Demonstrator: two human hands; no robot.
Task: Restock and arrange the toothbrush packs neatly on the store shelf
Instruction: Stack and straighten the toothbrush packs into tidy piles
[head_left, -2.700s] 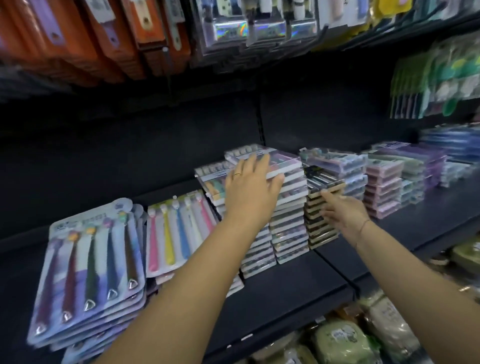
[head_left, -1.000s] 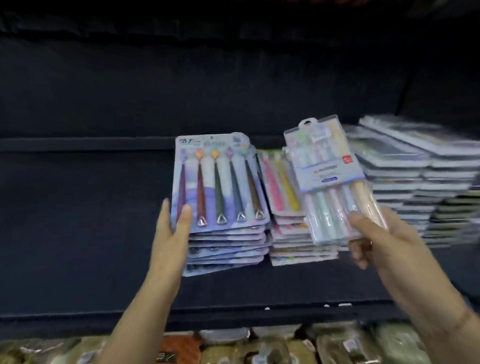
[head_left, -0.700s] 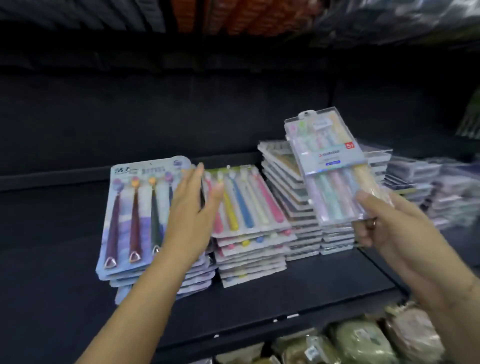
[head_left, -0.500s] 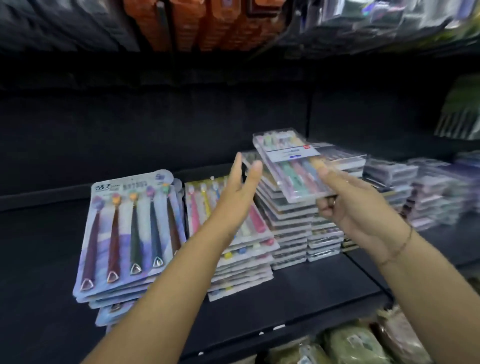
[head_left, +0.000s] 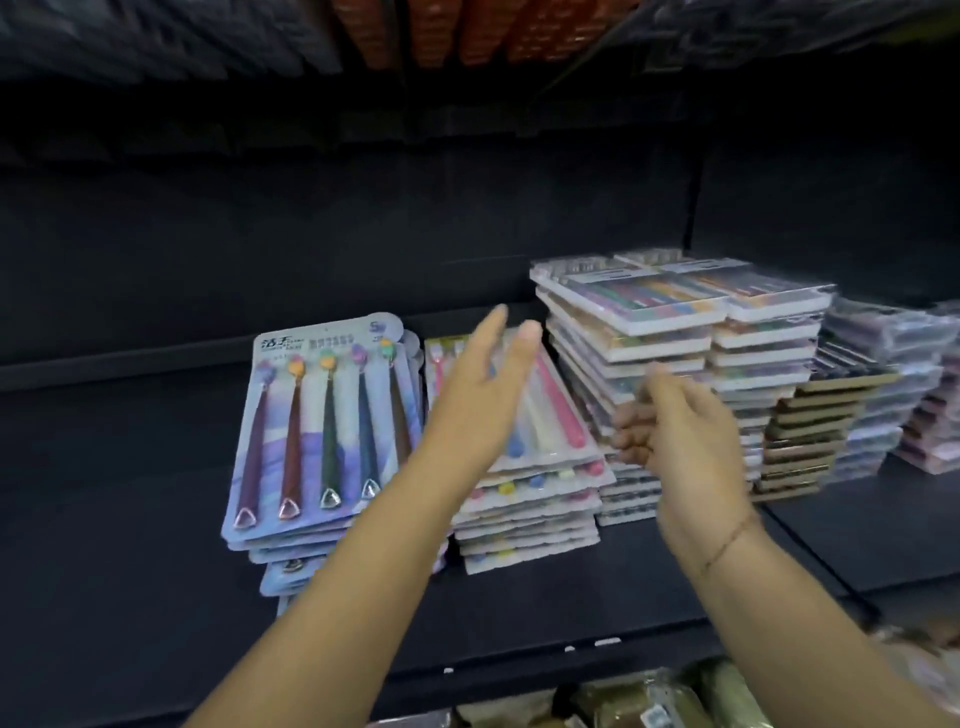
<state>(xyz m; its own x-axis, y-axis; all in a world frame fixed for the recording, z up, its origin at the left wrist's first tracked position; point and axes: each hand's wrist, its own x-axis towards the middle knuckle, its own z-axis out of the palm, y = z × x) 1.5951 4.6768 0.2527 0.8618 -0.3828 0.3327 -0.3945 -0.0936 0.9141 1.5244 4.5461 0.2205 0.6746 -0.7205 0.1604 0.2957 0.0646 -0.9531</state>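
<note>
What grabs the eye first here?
Two bare hands mid-frame: the left hand, fingers straight, in front of the pastel toothbrush packs; the right hand, empty, before the tall clear-box stack. To their left, the blue five-brush pack stack sits fanned on the dark shelf.

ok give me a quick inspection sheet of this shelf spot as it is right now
surface: black store shelf, dark back panel behind
job's things: stack of purple five-brush card packs on the left, lower packs sticking out forward; stack of pastel brush packs beside it; taller stacks of clear boxed packs to the right; brown-edged stack, then further blurred stacks
clutter: nothing seen
grippers: left hand flat, fingers straight, in front of the pastel stack; right hand loosely curled, holding nothing, by the boxed stacks
cables: nothing seen
surroundings: orange packs hanging above; bagged goods on the shelf below
</note>
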